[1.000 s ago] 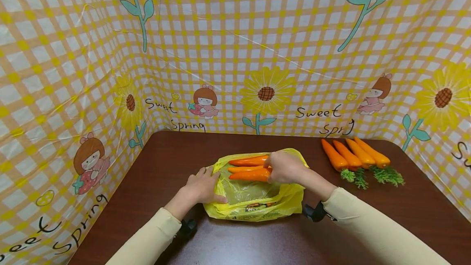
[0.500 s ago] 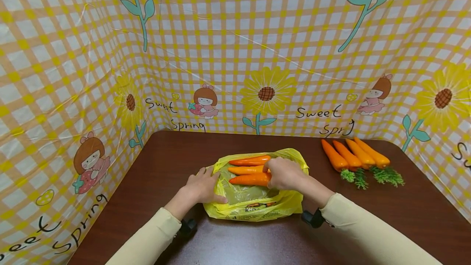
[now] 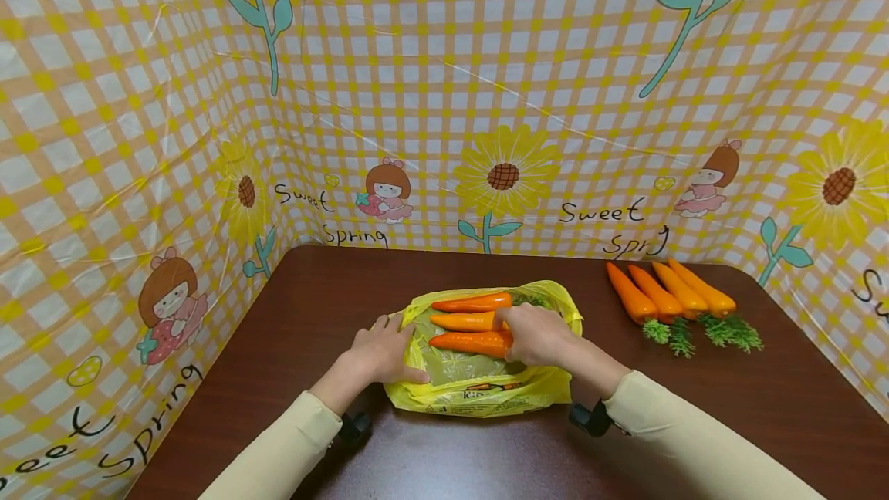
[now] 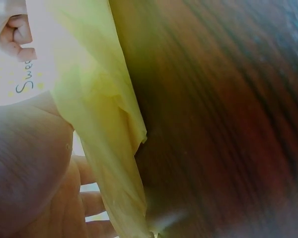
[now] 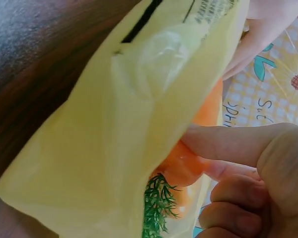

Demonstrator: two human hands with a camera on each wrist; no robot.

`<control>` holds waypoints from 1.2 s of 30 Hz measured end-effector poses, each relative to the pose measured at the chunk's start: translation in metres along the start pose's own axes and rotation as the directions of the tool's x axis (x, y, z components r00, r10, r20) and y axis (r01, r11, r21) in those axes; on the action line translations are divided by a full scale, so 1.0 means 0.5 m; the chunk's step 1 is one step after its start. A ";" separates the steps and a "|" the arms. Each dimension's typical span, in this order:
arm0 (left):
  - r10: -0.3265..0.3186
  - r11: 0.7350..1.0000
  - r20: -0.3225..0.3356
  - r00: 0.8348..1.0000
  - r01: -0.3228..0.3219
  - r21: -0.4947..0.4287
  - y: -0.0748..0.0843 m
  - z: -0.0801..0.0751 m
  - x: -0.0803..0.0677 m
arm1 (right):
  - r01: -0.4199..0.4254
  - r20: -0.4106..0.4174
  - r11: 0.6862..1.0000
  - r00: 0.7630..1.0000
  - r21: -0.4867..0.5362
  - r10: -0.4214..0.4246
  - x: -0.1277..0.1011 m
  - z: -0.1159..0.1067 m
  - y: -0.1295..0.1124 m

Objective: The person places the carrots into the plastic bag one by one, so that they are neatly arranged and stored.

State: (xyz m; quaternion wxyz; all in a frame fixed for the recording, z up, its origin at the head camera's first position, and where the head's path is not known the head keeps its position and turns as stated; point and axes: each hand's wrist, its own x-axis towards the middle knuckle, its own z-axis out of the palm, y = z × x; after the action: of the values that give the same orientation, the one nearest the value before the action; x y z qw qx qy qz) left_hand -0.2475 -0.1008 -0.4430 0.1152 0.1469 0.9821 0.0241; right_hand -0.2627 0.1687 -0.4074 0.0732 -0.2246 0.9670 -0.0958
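Observation:
A yellow plastic bag (image 3: 486, 396) lies open on the brown table (image 3: 333, 284). Three orange carrots rest inside it, tips pointing left. My right hand (image 3: 531, 334) grips the thick end of the nearest carrot (image 3: 468, 343) inside the bag. In the right wrist view my thumb (image 5: 228, 144) presses on that carrot (image 5: 184, 168) above its green leaves (image 5: 156, 206), behind the bag wall (image 5: 114, 139). My left hand (image 3: 378, 353) holds the bag's left rim, thumb along the plastic. The left wrist view shows my palm (image 4: 30, 163) against the bag (image 4: 99, 114).
Several more carrots (image 3: 667, 293) with green tops lie side by side at the table's back right corner. Checked yellow sheeting (image 3: 444, 99) with flower prints walls in the table at the back and on both sides. Bare tabletop (image 3: 694, 407) stretches to the front right.
My right hand has drawn the carrot nearer to me inside the bag, apart from the other two. The left hand has stayed on the bag's rim.

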 end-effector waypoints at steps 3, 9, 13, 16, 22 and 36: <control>0.000 1.000 0.001 1.000 0.000 0.003 0.000 -0.001 0.000 | 0.026 -0.018 1.000 0.999 -0.017 -0.026 -0.003 0.003 0.000; 0.001 1.000 0.001 1.000 -0.001 0.003 0.000 -0.001 0.000 | 0.048 -0.033 0.999 0.998 -0.024 -0.049 -0.004 0.004 0.001; 0.001 1.000 -0.002 1.000 -0.001 -0.003 0.001 0.000 0.000 | 0.046 -0.028 0.999 0.999 -0.020 -0.047 -0.004 0.002 0.001; -0.002 1.000 -0.001 1.000 0.002 0.001 0.001 0.001 0.000 | 0.042 -0.026 0.999 0.999 -0.019 -0.042 -0.004 0.001 0.002; -0.002 1.000 0.001 1.000 0.002 0.010 0.000 0.001 0.000 | 0.023 -0.010 1.000 1.000 0.000 -0.023 -0.003 -0.002 0.004; -0.010 1.000 0.004 1.000 0.010 0.003 0.001 0.002 0.001 | -0.005 -0.059 0.994 0.998 0.109 0.012 -0.021 -0.045 0.026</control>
State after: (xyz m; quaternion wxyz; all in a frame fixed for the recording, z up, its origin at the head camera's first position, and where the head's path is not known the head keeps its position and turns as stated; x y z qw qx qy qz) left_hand -0.2477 -0.0999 -0.4440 0.1172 0.1421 0.9826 0.0219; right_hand -0.2628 0.1882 -0.3873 0.0567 -0.2131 0.9630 -0.1546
